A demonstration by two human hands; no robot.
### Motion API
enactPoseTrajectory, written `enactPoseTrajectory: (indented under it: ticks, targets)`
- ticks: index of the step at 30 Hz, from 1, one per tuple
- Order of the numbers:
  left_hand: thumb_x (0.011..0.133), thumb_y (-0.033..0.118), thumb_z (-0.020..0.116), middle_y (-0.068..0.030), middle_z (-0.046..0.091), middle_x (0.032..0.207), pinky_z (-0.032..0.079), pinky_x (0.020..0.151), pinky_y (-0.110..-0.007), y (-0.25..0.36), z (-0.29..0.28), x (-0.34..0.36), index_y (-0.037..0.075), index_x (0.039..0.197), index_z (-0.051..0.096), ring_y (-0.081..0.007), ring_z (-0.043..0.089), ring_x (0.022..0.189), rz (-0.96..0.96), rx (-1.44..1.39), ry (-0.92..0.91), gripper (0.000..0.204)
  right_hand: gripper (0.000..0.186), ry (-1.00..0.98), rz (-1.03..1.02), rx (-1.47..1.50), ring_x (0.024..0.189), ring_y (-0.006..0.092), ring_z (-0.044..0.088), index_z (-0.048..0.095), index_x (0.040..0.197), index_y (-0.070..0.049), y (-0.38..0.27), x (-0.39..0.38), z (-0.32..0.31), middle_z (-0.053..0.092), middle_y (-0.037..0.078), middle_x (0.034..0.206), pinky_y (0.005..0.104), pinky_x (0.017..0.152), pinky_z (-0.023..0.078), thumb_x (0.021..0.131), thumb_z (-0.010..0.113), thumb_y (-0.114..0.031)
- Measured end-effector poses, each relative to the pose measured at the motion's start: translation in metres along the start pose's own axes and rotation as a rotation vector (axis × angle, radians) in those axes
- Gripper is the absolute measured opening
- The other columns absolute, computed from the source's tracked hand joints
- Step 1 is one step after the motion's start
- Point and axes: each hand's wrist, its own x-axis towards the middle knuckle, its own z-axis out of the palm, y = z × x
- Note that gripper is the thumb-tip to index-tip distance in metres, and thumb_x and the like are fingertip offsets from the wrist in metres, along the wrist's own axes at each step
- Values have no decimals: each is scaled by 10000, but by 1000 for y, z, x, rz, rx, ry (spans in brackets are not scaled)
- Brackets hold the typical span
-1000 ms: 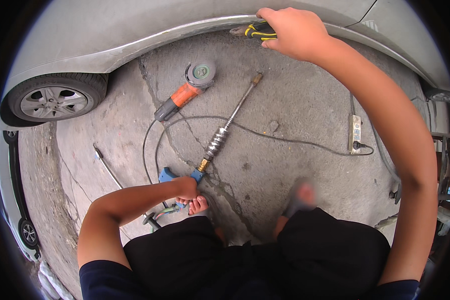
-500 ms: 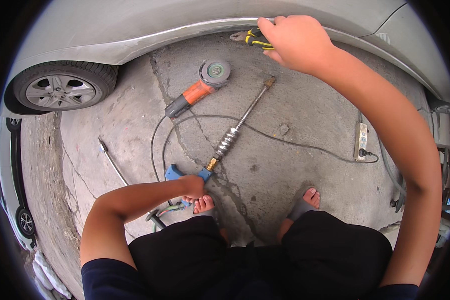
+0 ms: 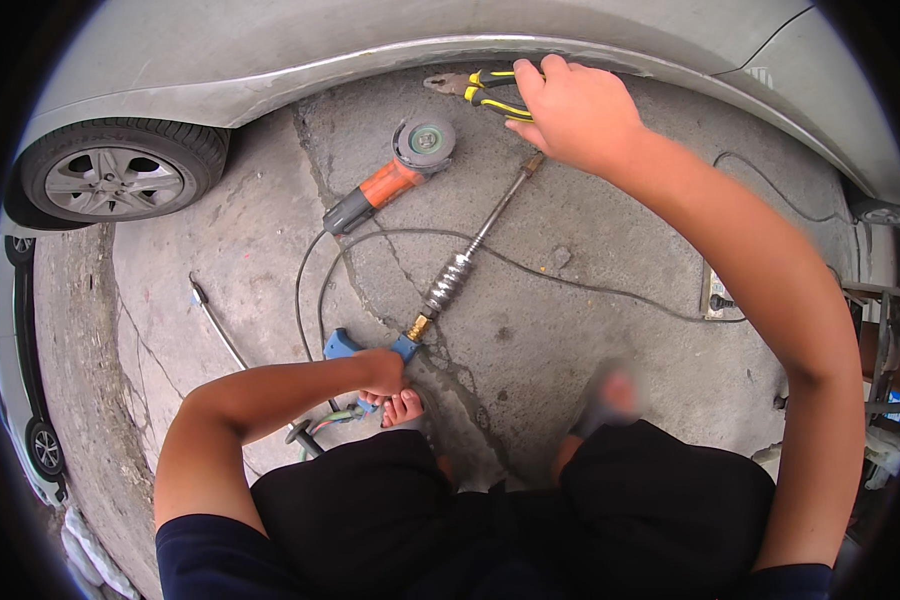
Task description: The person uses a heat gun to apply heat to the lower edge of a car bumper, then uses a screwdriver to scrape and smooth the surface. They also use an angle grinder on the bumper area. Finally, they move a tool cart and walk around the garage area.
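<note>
My right hand [image 3: 585, 110], fingers closed, holds a pair of combination pliers [image 3: 450, 84] by black-and-yellow handles, which are spread apart. Their jaws point left, just beneath the lower sill of a silver car [image 3: 360, 68]. Low and left of centre, my left hand [image 3: 380, 373] grips a slide-hammer-like tool [image 3: 450, 285] at its blue handle. This tool has a brass collar, a ribbed metal sleeve and a long rod slanting up to the right, its tip near my right wrist. My left fingers are partly hidden.
An orange-and-black angle grinder [image 3: 388, 183] lies on the cracked concrete [image 3: 570, 330], its cable running right to a power strip [image 3: 712, 295] partly behind my right arm. A thin metal rod [image 3: 225, 338] lies at the left, below the car wheel [image 3: 115, 182]. My feet flank the lower middle.
The pliers have moved left, and more of them shows, with the handles wider apart. My left hand stays on the blue handle. The whole view has shifted slightly.
</note>
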Motion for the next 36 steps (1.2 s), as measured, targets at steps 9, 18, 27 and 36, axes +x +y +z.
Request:
enactPoseTrajectory:
  ticks: [9,18,27,36]
  targets:
    - [938,326,468,-99,672,624,565,542,-321,1,-1,3,-1,670,681,-223,664,529,-18,-67,-10,473,597,102,-136,-16,826,291,672,514,1217,-5,13,-18,15,614,150,910,392,679,558,837,700,-426]
    - [941,348,475,-77,671,607,561,549,-314,8,-2,2,18,633,670,-203,660,518,-48,3,18,492,588,21,27,-1,865,285,663,510,1239,-13,22,-22,31,598,150,1001,384,716,565,846,696,-408]
    - [959,360,453,-68,677,613,575,574,-314,11,-4,3,28,605,657,-194,667,529,-67,35,17,526,622,146,-110,-92,881,224,633,497,1271,-30,37,-27,41,571,98,982,330,673,562,810,733,-375]
    - [951,324,438,-79,676,619,581,576,-316,10,-2,0,32,599,655,-193,677,551,-78,24,-4,507,653,140,7,23,882,235,645,486,1294,-32,8,4,26,571,107,997,351,681,560,810,730,-397]
